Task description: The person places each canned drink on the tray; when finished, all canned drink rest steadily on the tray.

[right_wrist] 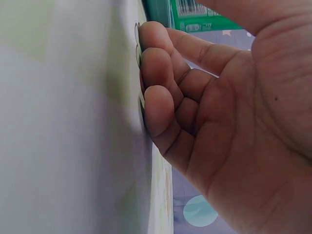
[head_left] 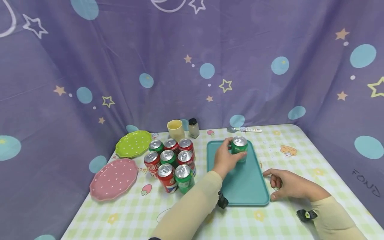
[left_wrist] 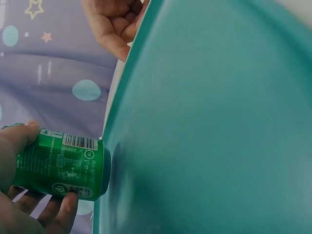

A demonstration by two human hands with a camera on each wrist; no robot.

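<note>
My left hand grips a green soda can by its sides, upright at the far end of a teal tray. In the left wrist view, the base of that can is close to the tray surface; whether it touches, I cannot tell. My right hand is beside the tray's right edge, holding nothing, with its index finger and thumb near the rim. The right wrist view shows its other fingers loosely curled at the tablecloth. Left of the tray, several red and green soda cans stand upright in a cluster.
A pink plate and a green plate lie at the left. Behind the cans are a yellow cup and a black-lidded jar. A spoon lies beyond the tray. Purple curtain surrounds the table.
</note>
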